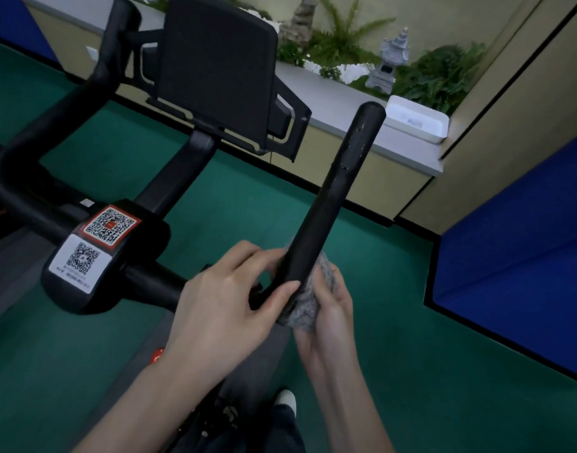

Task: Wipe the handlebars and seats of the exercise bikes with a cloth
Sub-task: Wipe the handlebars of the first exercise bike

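A black exercise bike fills the left and centre of the head view. Its right handlebar runs up and away from me, with a few wet spots near its far end. A grey fluffy cloth is wrapped round the near end of that bar. My right hand grips the cloth from below and the right. My left hand holds the bar's near end from the left, thumb on top and fingers touching the cloth. The left handlebar curves off at the far left. No seat is in view.
The bike's dark screen stands behind the bars, above a centre block with two QR stickers. A ledge with plants, a stone pagoda and a white box runs along the back. Blue padding lines the right wall. Green floor lies below.
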Motion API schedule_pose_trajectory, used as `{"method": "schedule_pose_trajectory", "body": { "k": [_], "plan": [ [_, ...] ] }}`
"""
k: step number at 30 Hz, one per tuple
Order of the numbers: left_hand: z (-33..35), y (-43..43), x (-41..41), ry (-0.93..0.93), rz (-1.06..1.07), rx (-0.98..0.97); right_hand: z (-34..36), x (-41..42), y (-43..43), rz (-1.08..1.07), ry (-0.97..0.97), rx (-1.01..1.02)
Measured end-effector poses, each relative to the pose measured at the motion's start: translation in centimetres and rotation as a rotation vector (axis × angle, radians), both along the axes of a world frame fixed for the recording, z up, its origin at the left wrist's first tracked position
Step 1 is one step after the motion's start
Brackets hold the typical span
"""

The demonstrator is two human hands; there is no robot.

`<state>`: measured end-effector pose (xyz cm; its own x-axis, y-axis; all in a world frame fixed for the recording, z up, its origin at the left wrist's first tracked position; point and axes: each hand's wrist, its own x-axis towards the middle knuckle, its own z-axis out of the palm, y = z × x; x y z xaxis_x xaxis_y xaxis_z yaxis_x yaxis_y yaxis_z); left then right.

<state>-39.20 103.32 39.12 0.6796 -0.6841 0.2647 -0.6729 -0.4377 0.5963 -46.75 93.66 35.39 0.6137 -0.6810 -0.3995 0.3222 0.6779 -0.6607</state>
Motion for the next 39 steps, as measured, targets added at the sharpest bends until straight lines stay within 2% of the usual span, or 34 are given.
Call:
{"method": "schedule_pose_trajectory", "body": {
  "k": [3,7,13,18,21,29,34,39],
  "plan": [
    [0.7,-0.9,-0.2,0.044,0.061,0.042,0.2,-0.4,-0.2,-0.025,0.030,-0.056],
    [1.1,-2.9,-0.6,0.085,0.077,0.058,0.6,0.7,-2.7,-0.179,0.085,-0.226],
    [0.5,-2.7,-0.3,0.203,0.080,-0.014,1.3,-0.1,-2.8,-0.242,0.322,-0.905],
    [0.7,-2.6,-0.1,0.242,0.063,-0.033,2.9,1.4,-5.9,-0.216,0.377,-1.173],
    [0.8,-2.5,0.3,0.272,0.038,-0.024,3.1,0.9,-5.4,-0.150,0.416,-1.273],
    [0.9,-2.5,1.1,0.320,-0.016,-0.011,4.4,1.5,-7.3,-0.049,0.547,-1.727],
    [0.8,-2.3,1.4,0.362,-0.046,-0.021,6.2,1.2,-8.8,0.233,0.548,-1.954],
    [0.8,-2.1,1.4,0.343,-0.032,0.019,8.8,3.2,-10.1,0.481,0.626,-2.072]
  ]
}}
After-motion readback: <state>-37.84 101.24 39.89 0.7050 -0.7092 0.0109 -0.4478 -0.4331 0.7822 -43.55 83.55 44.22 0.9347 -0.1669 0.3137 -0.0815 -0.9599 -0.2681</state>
